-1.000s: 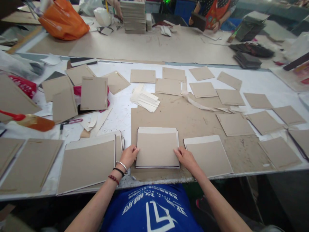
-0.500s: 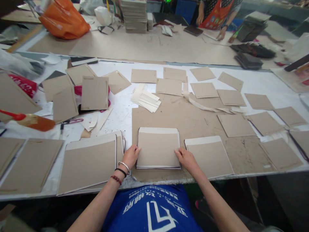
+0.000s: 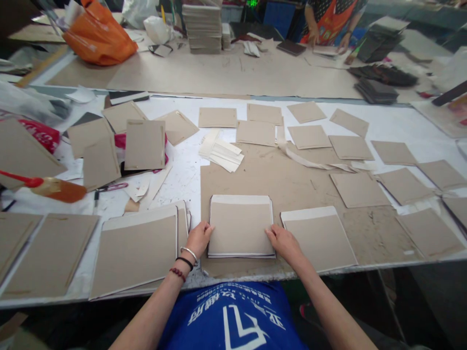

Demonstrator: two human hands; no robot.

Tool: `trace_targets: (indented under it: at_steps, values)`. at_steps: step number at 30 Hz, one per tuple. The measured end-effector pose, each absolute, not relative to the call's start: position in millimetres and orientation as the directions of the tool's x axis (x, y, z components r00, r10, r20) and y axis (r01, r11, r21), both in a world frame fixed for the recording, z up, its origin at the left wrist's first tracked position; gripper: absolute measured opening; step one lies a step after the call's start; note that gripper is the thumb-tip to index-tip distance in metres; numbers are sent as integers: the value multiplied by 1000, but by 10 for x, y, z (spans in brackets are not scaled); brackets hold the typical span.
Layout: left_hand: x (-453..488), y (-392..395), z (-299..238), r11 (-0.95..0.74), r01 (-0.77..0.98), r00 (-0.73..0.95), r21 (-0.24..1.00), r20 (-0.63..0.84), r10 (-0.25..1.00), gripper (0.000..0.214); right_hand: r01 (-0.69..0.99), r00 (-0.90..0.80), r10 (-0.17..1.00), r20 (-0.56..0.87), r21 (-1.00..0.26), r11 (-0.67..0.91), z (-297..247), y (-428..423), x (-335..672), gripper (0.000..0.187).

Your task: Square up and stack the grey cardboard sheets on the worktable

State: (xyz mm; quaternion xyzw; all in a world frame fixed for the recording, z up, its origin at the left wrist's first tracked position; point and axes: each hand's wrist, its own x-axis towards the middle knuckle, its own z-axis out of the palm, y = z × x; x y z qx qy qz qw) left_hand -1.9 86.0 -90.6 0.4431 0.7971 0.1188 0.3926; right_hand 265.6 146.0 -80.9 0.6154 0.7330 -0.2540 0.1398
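My left hand (image 3: 199, 239) and my right hand (image 3: 285, 245) stand at the two sides of a small stack of grey board covers (image 3: 241, 226), with their fingers against its edges. The stack has a paler strip along its far edge and lies on a large brown board sheet (image 3: 306, 182). Just right of my right hand is a single cover with a white strip (image 3: 317, 238). Left of my left hand is a larger cover (image 3: 136, 255). Several more board pieces (image 3: 350, 148) lie spread across the white table.
A bundle of white paper strips (image 3: 221, 155) lies beyond the stack. Scissors (image 3: 111, 186) and a red-handled glue brush (image 3: 60, 190) rest at left. Across the table are an orange bag (image 3: 98, 36), tall stacked books (image 3: 202, 26) and a co-worker's hands (image 3: 328, 41).
My hands stay at the stack's sides while the view drifts slightly. The co-worker has laid the dark book down on the far table, and their hands have moved apart.
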Motion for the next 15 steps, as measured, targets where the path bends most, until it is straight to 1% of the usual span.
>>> trace_targets:
  at_steps: [10, 15]
  values:
    - [-36, 887, -888, 557, 661, -265, 503, -539, 800, 22, 971, -162, 846, -508, -234, 46, -764, 1432, 2631, 20]
    - [-35, 884, -889, 544, 690, -272, 478, -525, 807, 23, 965, -172, 847, -503, -259, 42, -758, 1421, 2632, 18]
